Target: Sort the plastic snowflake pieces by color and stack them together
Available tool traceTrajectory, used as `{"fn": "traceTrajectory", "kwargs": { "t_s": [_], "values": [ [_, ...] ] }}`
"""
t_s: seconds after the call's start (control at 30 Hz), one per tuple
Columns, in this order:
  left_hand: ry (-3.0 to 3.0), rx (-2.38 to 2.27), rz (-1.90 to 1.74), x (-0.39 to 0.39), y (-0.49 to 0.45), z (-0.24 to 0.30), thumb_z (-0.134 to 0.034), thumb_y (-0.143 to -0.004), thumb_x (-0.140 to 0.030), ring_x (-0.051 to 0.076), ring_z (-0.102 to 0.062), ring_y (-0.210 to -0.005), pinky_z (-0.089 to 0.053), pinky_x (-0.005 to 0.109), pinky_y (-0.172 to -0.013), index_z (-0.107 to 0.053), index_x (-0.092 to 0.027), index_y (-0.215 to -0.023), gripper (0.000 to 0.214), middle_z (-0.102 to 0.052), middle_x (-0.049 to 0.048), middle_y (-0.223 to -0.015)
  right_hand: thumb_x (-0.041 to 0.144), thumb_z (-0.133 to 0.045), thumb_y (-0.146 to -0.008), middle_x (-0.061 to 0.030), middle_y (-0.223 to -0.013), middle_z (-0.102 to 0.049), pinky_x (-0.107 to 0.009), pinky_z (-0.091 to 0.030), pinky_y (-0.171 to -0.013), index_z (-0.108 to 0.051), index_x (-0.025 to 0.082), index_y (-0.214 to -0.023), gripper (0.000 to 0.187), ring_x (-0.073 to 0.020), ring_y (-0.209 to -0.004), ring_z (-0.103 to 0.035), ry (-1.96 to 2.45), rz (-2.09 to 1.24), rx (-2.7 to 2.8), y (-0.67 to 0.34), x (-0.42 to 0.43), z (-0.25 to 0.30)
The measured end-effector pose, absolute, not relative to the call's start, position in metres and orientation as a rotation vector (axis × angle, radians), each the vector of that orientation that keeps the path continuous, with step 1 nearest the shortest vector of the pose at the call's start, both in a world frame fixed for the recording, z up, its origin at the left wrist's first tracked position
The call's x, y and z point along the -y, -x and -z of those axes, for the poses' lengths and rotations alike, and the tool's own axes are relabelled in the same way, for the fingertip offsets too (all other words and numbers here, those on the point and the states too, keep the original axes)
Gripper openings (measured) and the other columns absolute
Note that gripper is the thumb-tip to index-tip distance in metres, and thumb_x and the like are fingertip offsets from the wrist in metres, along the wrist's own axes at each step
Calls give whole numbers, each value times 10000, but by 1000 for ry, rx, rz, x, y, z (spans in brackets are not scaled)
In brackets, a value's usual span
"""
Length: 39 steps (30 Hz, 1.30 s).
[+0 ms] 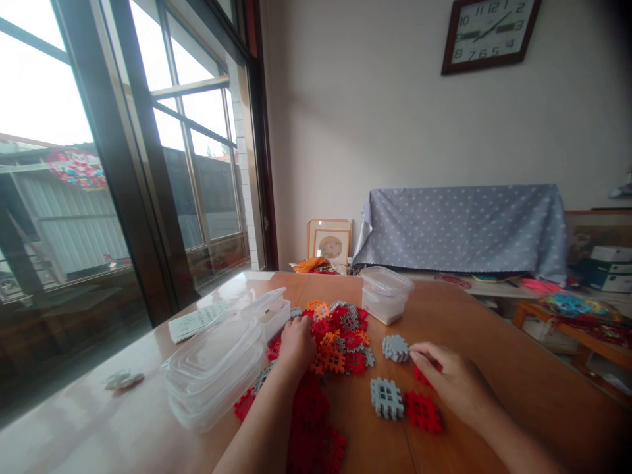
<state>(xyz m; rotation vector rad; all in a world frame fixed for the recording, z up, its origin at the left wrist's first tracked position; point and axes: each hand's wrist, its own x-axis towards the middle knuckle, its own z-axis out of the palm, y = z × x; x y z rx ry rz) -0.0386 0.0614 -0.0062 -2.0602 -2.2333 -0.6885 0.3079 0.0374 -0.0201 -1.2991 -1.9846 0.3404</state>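
My left hand (299,343) reaches into a heap of waffle blocks (336,352) in red, orange and grey; its fingers are bent down and what they hold is hidden. On the right, my right hand (451,378) has thumb and forefinger drawn together around a red waffle block (421,375), which is partly covered by the hand. The fingertips are right beside a stack of grey waffle blocks (395,348). Nearer to me lie a grey window-patterned waffle block stack (387,399) and, next to it, a flat red waffle block stack (423,412).
Stacked clear plastic lids (212,368) lie left of the heap, near a white open container (274,319) and a printed sheet (197,321). A lidded clear box (386,296) stands behind the heap. A small packet (123,380) lies at the left.
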Motion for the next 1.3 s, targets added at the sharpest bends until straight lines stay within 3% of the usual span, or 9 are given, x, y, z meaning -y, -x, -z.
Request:
{"fn": "traceTrajectory", "kwargs": {
  "t_s": [0.23, 0.37, 0.53, 0.63, 0.73, 0.83, 0.93, 1.07, 1.3],
  "values": [
    [1955, 2182, 970, -56, 36, -10, -513, -819, -114, 239, -601, -1002, -431, 317, -838, -673, -238, -986, 263, -713, 61, -1027, 550, -486, -953, -41, -902, -753, -304, -509, -757, -698, 275, -973, 348, -232, -838, -676, 1288, -362, 1965, -306, -35, 16],
    [1936, 2161, 1536, -53, 29, -21, -555, -802, -161, 210, -629, -932, -454, 308, -817, -684, -215, -994, 237, -728, 54, -997, 551, -491, -954, -43, -917, -753, -316, -505, -779, -698, 271, -989, 350, -235, -845, -672, 1279, -399, 1937, -303, -31, 12],
    [2116, 2021, 2570, -41, 1, -31, -657, -739, -257, 134, -588, -685, -448, 249, -657, -655, -159, -1003, 282, -667, 19, -819, 583, -520, -930, -46, -936, -759, -334, -500, -799, -723, 262, -997, 386, -253, -869, -668, 1252, -531, 1857, -293, -26, 7],
    [2328, 1889, 2802, -28, -20, -35, -713, -715, -266, 96, -524, -607, -398, 220, -596, -638, -159, -906, 231, -600, -19, -723, 594, -560, -908, -39, -938, -760, -338, -495, -826, -744, 253, -998, 398, -259, -905, -664, 1192, -691, 1790, -284, -22, 4],
    [2537, 1777, 2773, -17, -39, -31, -728, -722, -259, 78, -465, -579, -353, 205, -570, -610, -162, -806, 174, -553, -33, -667, 623, -579, -896, -50, -919, -756, -315, -490, -734, -745, 240, -1064, 451, -251, -893, -659, 1146, -937, 1642, -277, -15, -2],
    [2682, 1728, 2596, -10, -55, -24, -676, -759, -224, 89, -462, -588, -358, 212, -567, -629, -178, -842, 106, -554, -25, -694, 646, -565, -905, -74, -911, -746, -278, -429, -600, -716, 222, -1155, 514, -230, -837, -647, 1102, -1185, 1452, -273, -7, -9],
    [2751, 1613, 2287, -5, -66, -19, -613, -765, -155, 134, -543, -714, -441, 248, -675, -672, -197, -844, 108, -601, 17, -805, 583, -619, -901, -80, -966, -740, -273, -424, -626, -687, 214, -1199, 480, -213, -852, -638, 1003, -1319, 1342, -274, -4, -14],
    [2806, 1496, 2011, -2, -71, -19, -560, -768, -114, 192, -599, -913, -481, 298, -843, -693, -215, -825, 177, -636, 55, -935, 493, -690, -859, -56, -977, -728, -275, -416, -662, -681, 214, -1187, 431, -201, -858, -627, 955, -1319, 1324, -277, -5, -16],
    [2811, 1552, 2146, -4, -72, -13, -622, -830, -250, 186, -600, -910, -495, 291, -814, -659, -212, -921, 106, -634, 66, -994, 401, -696, -844, -22, -895, -709, -260, -401, -643, -692, 210, -1130, 344, -166, -779, -609, 974, -1277, 1296, -279, -7, -13]
  ]
}}
